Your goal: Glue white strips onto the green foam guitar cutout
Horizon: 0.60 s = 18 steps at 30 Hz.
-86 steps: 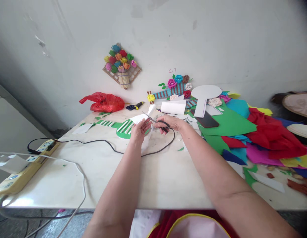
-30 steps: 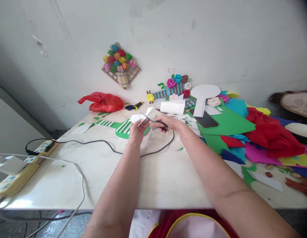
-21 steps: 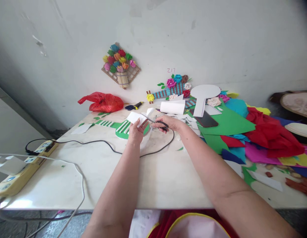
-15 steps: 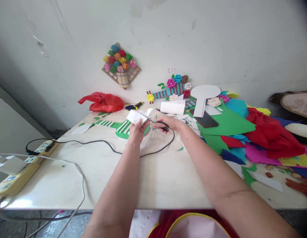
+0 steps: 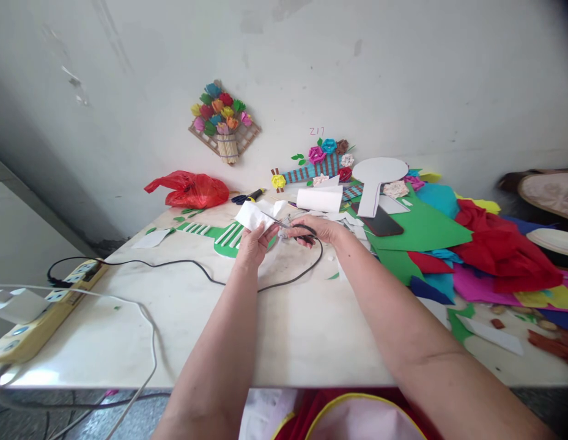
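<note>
My left hand [image 5: 251,243] is closed on a small piece of white paper [image 5: 252,214], held up over the table. My right hand [image 5: 317,228] grips black-handled scissors [image 5: 290,227], and their blades point left into the paper's edge. Both hands hover above a green cut-out with white strips [image 5: 222,234] and a black cable [image 5: 183,264] that loops under them on the white table [image 5: 284,324].
A yellow power strip [image 5: 45,305] lies at the left edge. A red plastic bag [image 5: 189,189] and a second pair of scissors [image 5: 247,197] sit by the wall. Coloured paper sheets [image 5: 449,244], a white roll [image 5: 319,198] and paper flower crafts [image 5: 318,164] crowd the right side.
The white paper in my left hand has been lifted and turned upward against the scissor blades. My right hand has stayed in nearly the same spot with the scissors.
</note>
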Each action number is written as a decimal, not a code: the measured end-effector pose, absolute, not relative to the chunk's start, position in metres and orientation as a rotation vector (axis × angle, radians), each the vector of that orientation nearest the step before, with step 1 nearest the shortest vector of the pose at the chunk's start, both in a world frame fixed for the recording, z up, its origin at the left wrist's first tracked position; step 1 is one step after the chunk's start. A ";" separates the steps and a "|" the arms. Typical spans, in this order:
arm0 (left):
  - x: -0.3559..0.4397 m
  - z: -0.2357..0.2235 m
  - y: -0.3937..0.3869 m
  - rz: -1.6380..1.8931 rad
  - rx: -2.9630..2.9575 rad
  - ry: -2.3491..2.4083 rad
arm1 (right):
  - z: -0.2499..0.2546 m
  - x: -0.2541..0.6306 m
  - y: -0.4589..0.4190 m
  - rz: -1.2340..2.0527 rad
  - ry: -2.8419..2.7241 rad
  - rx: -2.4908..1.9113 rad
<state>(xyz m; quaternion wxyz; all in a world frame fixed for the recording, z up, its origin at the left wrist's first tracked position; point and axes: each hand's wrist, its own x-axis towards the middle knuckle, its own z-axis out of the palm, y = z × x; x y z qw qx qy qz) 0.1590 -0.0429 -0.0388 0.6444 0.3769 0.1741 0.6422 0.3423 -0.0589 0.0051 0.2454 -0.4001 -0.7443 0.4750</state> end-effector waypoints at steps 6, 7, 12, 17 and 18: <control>0.158 -0.039 -0.042 1.449 0.856 0.414 | 0.007 0.342 -0.061 1.309 -2.033 -1.072; 0.158 -0.039 -0.042 1.446 0.857 0.416 | 0.007 0.342 -0.061 1.313 -2.032 -1.069; 0.158 -0.038 -0.045 1.404 0.910 0.411 | 0.009 0.341 -0.062 1.347 -1.987 -1.063; 0.158 -0.037 -0.045 1.412 0.954 0.517 | 0.007 0.340 -0.061 1.345 -1.933 -1.070; 0.158 -0.037 -0.045 1.426 0.956 0.541 | 0.006 0.340 -0.060 1.343 -1.932 -1.069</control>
